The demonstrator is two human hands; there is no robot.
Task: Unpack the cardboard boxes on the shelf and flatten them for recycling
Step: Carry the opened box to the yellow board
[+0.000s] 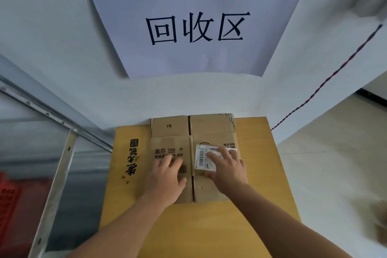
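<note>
A small brown cardboard box (pixel 169 128) lies flattened on top of a larger yellow flattened box (pixel 261 174) on the floor against the white wall. My left hand (pixel 167 176) presses flat on the left panel of the brown box, over a printed barcode. My right hand (pixel 227 168) presses with spread fingers on the right panel, partly covering a white shipping label (pixel 204 158). Both hands lie palm down with straight fingers and hold nothing.
A large white paper sign (pixel 196 27) with black characters hangs on the wall above the boxes. A metal shelf frame (pixel 60 165) stands at the left with something red (pixel 10 199) behind it. A twisted red-black cord (pixel 326 81) runs along the right wall.
</note>
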